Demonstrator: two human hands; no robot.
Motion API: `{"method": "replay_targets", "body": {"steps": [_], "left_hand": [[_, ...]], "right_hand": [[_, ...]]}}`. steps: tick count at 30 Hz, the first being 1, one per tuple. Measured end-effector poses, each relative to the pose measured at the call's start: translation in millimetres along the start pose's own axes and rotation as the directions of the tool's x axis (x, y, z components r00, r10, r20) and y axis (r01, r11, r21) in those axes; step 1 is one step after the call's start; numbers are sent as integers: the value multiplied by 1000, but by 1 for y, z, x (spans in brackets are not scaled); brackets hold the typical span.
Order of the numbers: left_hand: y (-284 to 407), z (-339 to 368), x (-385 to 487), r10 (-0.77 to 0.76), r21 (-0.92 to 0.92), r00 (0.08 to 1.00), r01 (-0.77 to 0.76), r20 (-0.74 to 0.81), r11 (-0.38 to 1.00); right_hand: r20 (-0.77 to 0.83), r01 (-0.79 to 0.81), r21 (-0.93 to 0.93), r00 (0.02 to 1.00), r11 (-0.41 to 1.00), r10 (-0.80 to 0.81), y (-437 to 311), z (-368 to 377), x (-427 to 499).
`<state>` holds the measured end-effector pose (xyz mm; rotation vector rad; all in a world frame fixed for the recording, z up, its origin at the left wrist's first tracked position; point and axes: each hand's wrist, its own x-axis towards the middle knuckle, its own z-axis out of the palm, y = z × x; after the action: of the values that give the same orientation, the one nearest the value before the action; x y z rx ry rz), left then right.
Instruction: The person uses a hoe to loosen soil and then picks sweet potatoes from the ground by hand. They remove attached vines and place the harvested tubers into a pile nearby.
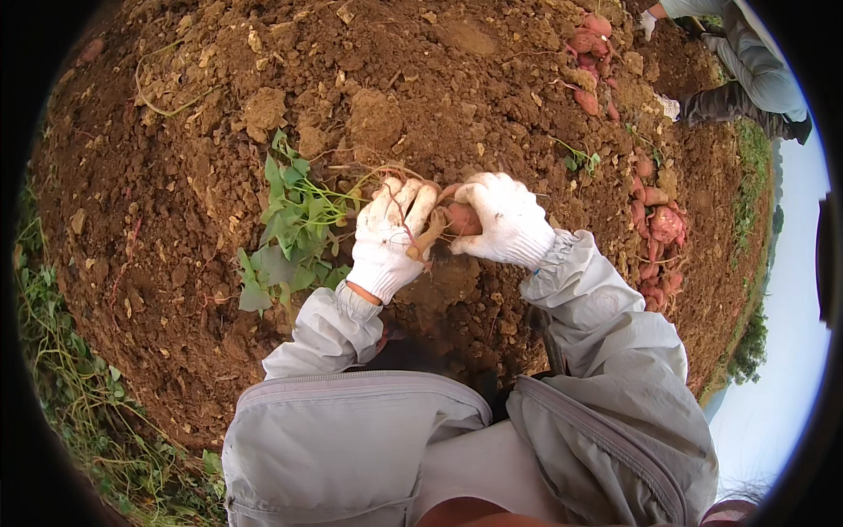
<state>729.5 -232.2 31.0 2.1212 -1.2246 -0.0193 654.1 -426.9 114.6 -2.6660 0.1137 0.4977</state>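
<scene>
Both my hands wear white knit gloves soiled with earth. My left hand (393, 230) grips the stem end of a sweet potato plant, its fingers curled over thin roots and a pale woody stub (428, 238). Green sweet potato leaves (290, 230) spread out to the left of that hand. A reddish sweet potato (463, 219) sits between the two hands, with my right hand (504, 217) wrapped around its right side. Part of the tuber is hidden under the right fingers. Whether it is still joined to the stem cannot be made out.
Loose brown soil (435, 79) with clods lies all around. Harvested sweet potatoes (666, 225) lie in a heap at the right, and more sweet potatoes (591, 46) lie farther up. A co-worker (757, 72) bends at the upper right. Cut vines (85, 408) cover the lower left.
</scene>
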Motion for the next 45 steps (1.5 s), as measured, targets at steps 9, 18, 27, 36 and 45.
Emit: {"method": "replay_targets", "body": {"steps": [9, 18, 27, 36, 45], "left_hand": [[6, -11, 5, 26, 126, 993, -41, 119, 991], [8, 17, 15, -138, 153, 973, 110, 185, 982], [35, 34, 45, -232, 194, 909, 172, 347, 966], [9, 30, 76, -364, 305, 796, 237, 483, 923], [-13, 15, 57, -253, 91, 822, 241, 510, 966]], "right_hand": [[75, 68, -182, 996, 981, -55, 7, 9, 17], [198, -103, 2, 975, 995, 100, 6, 11, 28], [309, -230, -50, 922, 972, 234, 14, -17, 8], [226, -198, 30, 956, 980, 187, 12, -59, -73], [-213, -544, -264, 838, 796, 502, 150, -153, -88]]}}
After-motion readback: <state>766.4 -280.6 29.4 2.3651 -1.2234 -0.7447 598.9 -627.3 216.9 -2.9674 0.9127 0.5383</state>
